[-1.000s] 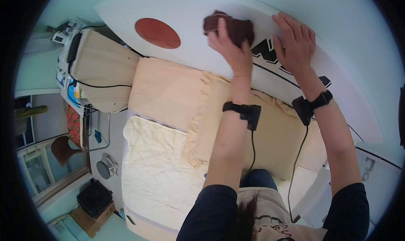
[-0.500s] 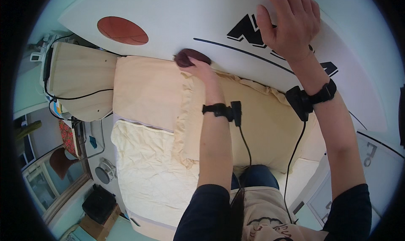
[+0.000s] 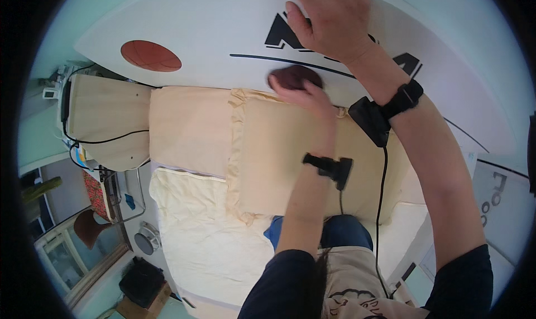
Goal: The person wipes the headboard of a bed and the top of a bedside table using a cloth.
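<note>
Head view, looking down. A long white board (image 3: 223,34) lies across cream cushions (image 3: 290,151), its nose toward the person's left. The left hand (image 3: 304,96) presses a dark reddish-brown pad (image 3: 296,76) against the near edge of the board. The pad sits directly beyond the fingertips and partly under them, so only its far, rounded half shows above the knuckles. The fingers are curled down over the pad, closed on it rather than spread; how the thumb lies cannot be told, since the hand covers it.

The right hand (image 3: 329,17) lies flat on the board's top face, further from the body than the pad and just to its right. Its fingers are stretched out and slightly fanned, palm down, gripping nothing. It partly covers bold black lettering (image 3: 285,31) printed on the board. A thin black line (image 3: 268,58) runs along the board between the two hands, passing just beyond the pad.

A round red-brown disc (image 3: 151,55) marks the board well to the left of both hands, near the nose.

Each wrist carries a black band: the left wrist device (image 3: 332,167) sits near the body from the pad, and the right wrist device (image 3: 371,118) hangs beside the left hand, with a black cable (image 3: 382,207) trailing down toward the person's lap.

The pad touches both the board and the left fingers; the right hand is apart from it.
</note>
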The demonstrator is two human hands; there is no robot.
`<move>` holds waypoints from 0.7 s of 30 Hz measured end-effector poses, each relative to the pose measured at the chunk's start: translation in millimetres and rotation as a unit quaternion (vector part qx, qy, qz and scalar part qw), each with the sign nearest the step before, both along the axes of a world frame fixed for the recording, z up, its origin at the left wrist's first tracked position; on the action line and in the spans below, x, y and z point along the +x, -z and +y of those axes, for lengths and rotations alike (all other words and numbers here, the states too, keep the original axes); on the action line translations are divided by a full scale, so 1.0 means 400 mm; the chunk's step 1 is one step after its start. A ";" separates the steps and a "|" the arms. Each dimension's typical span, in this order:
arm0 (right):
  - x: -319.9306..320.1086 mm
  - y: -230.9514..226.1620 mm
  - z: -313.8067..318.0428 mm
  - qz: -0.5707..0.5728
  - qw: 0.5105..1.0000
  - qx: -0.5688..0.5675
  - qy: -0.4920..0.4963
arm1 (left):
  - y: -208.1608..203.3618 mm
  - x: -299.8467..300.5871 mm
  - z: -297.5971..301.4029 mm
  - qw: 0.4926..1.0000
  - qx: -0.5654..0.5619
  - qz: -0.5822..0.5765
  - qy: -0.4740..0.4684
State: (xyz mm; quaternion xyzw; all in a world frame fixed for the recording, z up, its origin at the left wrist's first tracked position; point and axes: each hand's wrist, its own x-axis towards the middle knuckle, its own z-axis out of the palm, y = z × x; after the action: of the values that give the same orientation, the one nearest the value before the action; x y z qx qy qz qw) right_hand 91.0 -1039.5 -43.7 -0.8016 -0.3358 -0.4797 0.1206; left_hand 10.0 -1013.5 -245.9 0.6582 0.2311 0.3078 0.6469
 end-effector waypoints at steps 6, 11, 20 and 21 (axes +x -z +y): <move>-0.123 -0.055 -0.142 0.089 0.996 -0.008 -0.006 | -0.061 0.113 0.214 0.986 0.138 -0.087 -0.045; -0.271 -0.061 -0.388 0.074 0.988 -0.005 0.132 | -0.121 0.059 0.194 0.991 0.097 -0.082 0.030; -0.328 0.007 -0.557 0.081 0.960 0.052 0.263 | -0.131 -0.041 0.014 0.975 0.183 -0.078 0.096; -0.329 0.015 -0.560 0.083 0.955 0.043 0.282 | -0.133 -0.055 -0.011 0.972 0.196 -0.076 0.101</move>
State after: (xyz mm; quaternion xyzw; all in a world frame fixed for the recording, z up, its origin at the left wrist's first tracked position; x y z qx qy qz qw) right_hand -40.5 -1263.4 -49.5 -0.8948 -0.0636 -0.4399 0.0422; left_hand -12.1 -1018.0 -192.7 0.7666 0.0485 0.3295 0.5491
